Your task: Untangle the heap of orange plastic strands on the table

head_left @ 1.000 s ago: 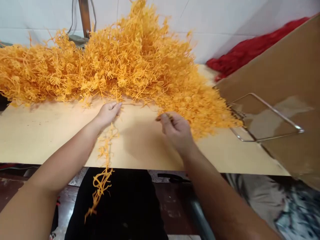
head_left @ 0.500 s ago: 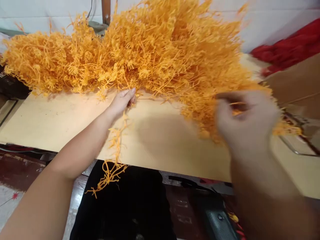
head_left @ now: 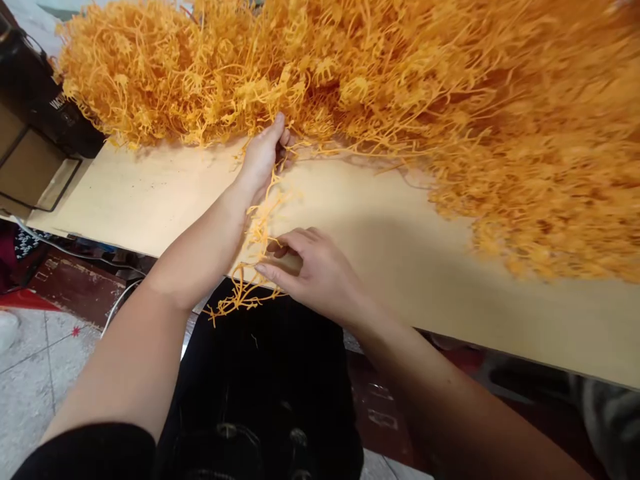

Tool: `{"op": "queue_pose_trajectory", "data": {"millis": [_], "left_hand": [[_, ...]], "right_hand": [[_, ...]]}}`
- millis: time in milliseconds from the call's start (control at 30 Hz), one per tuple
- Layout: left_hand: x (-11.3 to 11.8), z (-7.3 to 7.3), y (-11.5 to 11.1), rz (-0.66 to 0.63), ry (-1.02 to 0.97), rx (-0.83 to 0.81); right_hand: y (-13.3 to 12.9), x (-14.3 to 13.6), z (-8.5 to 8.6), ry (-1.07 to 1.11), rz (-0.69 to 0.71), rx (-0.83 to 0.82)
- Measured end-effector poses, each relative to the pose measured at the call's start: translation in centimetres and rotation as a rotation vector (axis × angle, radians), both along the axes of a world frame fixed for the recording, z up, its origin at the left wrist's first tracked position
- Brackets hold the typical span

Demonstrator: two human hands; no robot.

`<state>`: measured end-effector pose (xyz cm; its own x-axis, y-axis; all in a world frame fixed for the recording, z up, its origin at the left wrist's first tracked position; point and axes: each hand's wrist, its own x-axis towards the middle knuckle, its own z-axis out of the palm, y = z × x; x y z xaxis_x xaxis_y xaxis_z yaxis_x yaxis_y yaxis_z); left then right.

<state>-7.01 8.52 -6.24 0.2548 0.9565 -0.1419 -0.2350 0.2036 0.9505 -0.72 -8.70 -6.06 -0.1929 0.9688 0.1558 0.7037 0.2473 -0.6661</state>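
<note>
A long heap of orange stringy sprigs with small star-shaped tufts spreads along the back of the table. At its front edge, my left hand is closed, its fingers gripping a branching orange strand. The strand hangs down from that hand over the table's near edge, its lower end in front of the dark trousers. Beside the lower half of the strand is my right hand, thumb and fingers apart around a gap. Whether its fingertips touch the strand is hard to see.
The pale wooden table has its front edge close to the lap. A black box with lettering and a brown carton stand at the left end. White cables hang below. Dark red boards lie under the table.
My right hand has come from the heap's right side to the hanging strand, left and nearer. The left hand keeps its grip. The view has shifted, so the heap appears higher and farther right.
</note>
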Motion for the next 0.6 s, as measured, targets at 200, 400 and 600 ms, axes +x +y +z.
{"op": "queue_pose_trajectory", "data": {"millis": [200,400,600], "left_hand": [[-0.5,0.5,-0.5,0.003,0.109,0.016],[-0.8,0.2,-0.5,-0.030,0.117,0.043],[-0.9,0.1,-1.0,-0.054,0.125,0.084]], "right_hand": [[0.1,-1.2,0.1,0.171,0.093,-0.115],[0.8,1.5,0.1,0.819,-0.145,-0.361],[1.2,3.2,-0.4,1.109,-0.328,-0.416]]}}
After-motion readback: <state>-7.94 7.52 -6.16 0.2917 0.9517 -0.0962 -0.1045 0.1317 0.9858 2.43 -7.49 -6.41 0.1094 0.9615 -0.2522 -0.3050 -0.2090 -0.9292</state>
